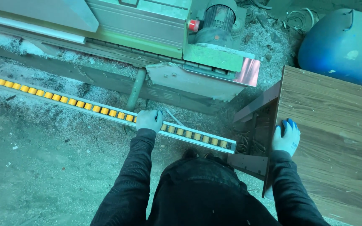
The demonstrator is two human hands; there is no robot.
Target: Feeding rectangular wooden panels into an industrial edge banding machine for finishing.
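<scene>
The roller rail (105, 111) was pale metal with glossy yellow plastic rollers, and the panel (336, 125) showed matt wood-grain laminate. Both hands, left (149, 120) and right (286, 137), wore knitted cloth gloves; rough sawdust coated the floor (42, 167).

Yellow rollers (59, 98), brown wood-grain panel (336, 125), blue drum (344, 46).

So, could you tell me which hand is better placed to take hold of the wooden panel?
The right hand. It already lies flat on the wooden panel at its near edge, while the left hand rests across on the roller rail, away from the panel.
</scene>
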